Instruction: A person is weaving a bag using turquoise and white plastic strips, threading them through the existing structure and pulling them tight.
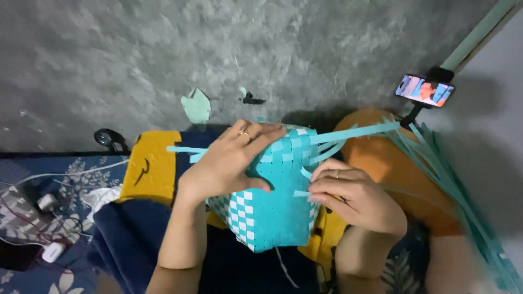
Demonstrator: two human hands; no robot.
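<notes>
**A:** Where is the woven basket (275, 201) sitting, and who has hold of it?

**B:** It's up on the person's lap, tipped on its side, between both hands and above a dark blue cloth (128, 234). The left hand (229, 160) lies over its top left corner, fingers (264, 133) curled down across the teal weave and the thumb pressed against the side, so it is clamped on the basket. The right hand (357, 198) is at the right edge, fingertips pinched shut on a loose teal strip (301, 194) that sticks out of the weave.

**A:** How would you expect it to handle?

**B:** Light, I'd judge. It looks like flat plastic strapping, teal with white checks lower down. The walls probably flex under pressure but spring back, and the strips look smooth, so likely slippery between the fingertips. Not fragile, though an unfinished edge could loosen if tugged hard.

**A:** Best place to take hold?

**B:** On the finished woven body, palm spread over a corner as the left hand does. The free strip ends (354, 132) fanning up to the right give no support; take them singly, close to the weave.

**A:** Anything nearby?

**B:** A sheaf of long teal strips (447, 179) at the right, an orange cushion (392, 169) behind, and a phone on a stand (425, 90).
</notes>
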